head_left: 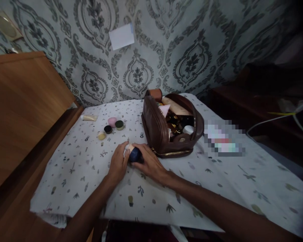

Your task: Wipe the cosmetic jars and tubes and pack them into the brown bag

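Observation:
Both my hands meet over the cloth, in front of the bag. Between them is a small container with a dark blue rounded part (135, 155) and a pale cream part. My right hand (150, 163) curls around the blue side. My left hand (118, 161) closes on the pale side, where a bit of white shows by the thumb. The fingers hide much of the container, so its exact kind is unclear. Just right of my hands stands a brown cosmetic bag (155, 124), unzipped, with bottles, a white-lidded jar (188, 129) and a beige tube (175, 107) inside.
Left of the bag lie a pink round item (112, 121), a dark green-lidded jar (119, 125), a black-lidded jar (107, 129), a small yellow jar (101, 135) and a cream tube (90, 117). A blurred packet (223, 139) lies right. Wooden furniture (27, 117) borders the left.

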`<action>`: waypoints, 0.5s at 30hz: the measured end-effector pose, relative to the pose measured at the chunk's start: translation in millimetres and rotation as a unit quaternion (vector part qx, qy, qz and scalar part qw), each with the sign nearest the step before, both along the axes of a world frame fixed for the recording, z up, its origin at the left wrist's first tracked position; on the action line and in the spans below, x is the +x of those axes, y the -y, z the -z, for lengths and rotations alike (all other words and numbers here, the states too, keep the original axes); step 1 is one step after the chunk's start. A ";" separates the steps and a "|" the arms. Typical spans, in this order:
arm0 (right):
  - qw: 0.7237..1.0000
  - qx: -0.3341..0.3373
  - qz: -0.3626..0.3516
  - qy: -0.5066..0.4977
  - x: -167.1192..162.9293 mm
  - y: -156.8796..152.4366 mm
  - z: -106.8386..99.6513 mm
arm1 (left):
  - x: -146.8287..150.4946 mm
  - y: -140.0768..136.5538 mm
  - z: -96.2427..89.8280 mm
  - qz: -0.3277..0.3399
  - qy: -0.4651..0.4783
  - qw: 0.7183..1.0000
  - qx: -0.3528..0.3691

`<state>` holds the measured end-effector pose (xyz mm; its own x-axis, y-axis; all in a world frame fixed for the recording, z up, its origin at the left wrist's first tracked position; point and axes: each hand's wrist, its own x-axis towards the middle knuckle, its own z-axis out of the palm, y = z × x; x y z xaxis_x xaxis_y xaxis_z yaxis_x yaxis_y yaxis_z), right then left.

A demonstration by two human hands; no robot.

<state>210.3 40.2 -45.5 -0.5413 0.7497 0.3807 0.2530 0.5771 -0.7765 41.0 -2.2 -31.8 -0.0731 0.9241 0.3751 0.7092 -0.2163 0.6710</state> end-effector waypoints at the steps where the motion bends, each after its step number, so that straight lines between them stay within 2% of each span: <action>1: 1.000 0.000 -0.004 -0.002 0.7 0.3 -0.5 | -1.0 -1.1 -0.1 -0.005 0.008 1.000 -0.002; 8: 1.000 -0.001 -0.015 -0.011 2.1 -1.2 4.5 | -3.3 -1.7 -4.0 -0.040 0.017 0.999 -0.009; 15: 0.999 0.029 0.011 0.021 1.4 3.2 2.6 | -4.0 0.2 1.4 -0.012 -0.037 0.999 0.017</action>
<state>211.7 37.1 -48.1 -0.5418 0.7387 0.4010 0.2972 0.6147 -0.7307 37.0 -2.4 -33.2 -0.0657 0.9089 0.4118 0.7614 -0.2211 0.6094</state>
